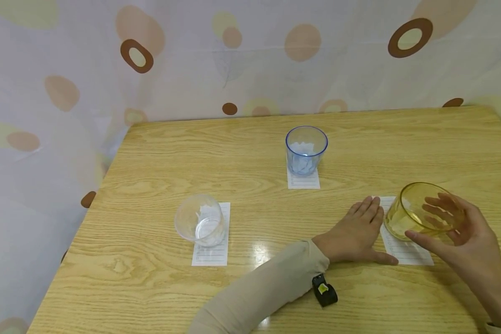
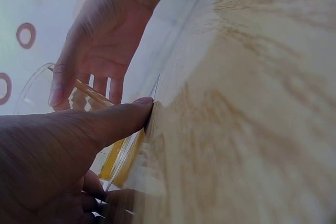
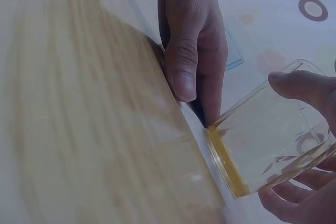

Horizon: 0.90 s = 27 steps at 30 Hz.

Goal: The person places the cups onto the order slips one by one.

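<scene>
My right hand (image 1: 472,241) grips a see-through yellow cup (image 1: 396,218) by its side, thumb on the near side and the other fingers behind. The cup's base sits over a lined white paper slip (image 1: 415,256) at the right of the table. Flat on the table and left of the cup lies my left hand (image 1: 352,236), palm down, its straight fingertips at the slip's left edge. In the right wrist view, the yellow cup (image 3: 262,135) has its base low by the tabletop, close to the left hand (image 3: 191,45).
A blue-rimmed cup (image 1: 302,162) with crumpled white material inside stands on a slip at the back middle. To the left, a clear cup (image 1: 183,227) stands on another lined slip (image 1: 215,257). Behind the wooden table (image 1: 129,287) hangs a patterned curtain (image 1: 183,88).
</scene>
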Each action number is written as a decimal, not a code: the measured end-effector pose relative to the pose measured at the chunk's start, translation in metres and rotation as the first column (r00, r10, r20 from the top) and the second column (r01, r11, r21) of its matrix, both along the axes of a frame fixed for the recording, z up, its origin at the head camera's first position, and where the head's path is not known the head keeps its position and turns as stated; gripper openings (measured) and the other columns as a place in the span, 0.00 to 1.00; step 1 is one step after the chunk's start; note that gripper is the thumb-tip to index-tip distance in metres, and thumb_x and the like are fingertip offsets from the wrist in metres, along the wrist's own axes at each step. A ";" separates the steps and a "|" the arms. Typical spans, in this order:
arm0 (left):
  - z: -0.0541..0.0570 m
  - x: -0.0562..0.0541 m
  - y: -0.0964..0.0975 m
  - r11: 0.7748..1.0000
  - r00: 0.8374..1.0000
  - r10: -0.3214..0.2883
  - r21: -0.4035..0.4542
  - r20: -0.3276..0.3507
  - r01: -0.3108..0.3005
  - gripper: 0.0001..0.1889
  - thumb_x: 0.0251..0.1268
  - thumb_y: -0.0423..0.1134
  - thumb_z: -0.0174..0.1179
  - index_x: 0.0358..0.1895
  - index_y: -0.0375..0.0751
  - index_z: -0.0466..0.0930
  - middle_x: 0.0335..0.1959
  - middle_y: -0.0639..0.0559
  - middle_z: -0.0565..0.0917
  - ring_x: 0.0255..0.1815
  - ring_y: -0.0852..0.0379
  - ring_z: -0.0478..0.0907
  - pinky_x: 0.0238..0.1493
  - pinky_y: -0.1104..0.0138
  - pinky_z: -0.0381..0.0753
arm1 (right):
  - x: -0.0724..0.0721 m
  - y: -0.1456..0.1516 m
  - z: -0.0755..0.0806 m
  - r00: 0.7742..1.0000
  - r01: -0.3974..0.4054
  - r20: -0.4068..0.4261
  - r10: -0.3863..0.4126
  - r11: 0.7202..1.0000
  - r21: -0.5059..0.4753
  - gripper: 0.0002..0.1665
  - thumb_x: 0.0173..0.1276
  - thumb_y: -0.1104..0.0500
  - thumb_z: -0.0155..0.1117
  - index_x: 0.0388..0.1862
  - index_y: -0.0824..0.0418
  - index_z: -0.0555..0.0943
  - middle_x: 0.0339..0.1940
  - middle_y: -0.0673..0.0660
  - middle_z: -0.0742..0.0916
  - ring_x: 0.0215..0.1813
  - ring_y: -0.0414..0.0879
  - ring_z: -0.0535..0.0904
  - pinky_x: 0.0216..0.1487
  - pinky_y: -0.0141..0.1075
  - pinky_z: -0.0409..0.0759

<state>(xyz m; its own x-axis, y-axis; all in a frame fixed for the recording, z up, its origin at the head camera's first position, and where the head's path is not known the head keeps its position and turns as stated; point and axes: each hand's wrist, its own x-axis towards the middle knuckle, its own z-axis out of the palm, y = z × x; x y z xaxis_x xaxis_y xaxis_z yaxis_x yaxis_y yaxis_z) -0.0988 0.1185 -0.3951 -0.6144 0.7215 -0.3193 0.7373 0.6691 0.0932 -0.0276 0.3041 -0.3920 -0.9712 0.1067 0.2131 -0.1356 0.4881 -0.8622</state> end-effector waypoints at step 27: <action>0.062 0.007 -0.049 0.981 0.994 0.062 0.189 -0.087 -0.045 0.44 0.69 0.69 0.35 0.77 0.40 0.48 0.78 0.49 0.49 0.78 0.51 0.40 0.75 0.65 0.46 | -0.002 -0.002 0.018 0.986 -0.053 -0.164 0.042 0.997 -0.062 0.62 0.42 0.89 0.64 0.75 0.61 0.54 0.68 0.48 0.64 0.68 0.41 0.61 0.69 0.22 0.53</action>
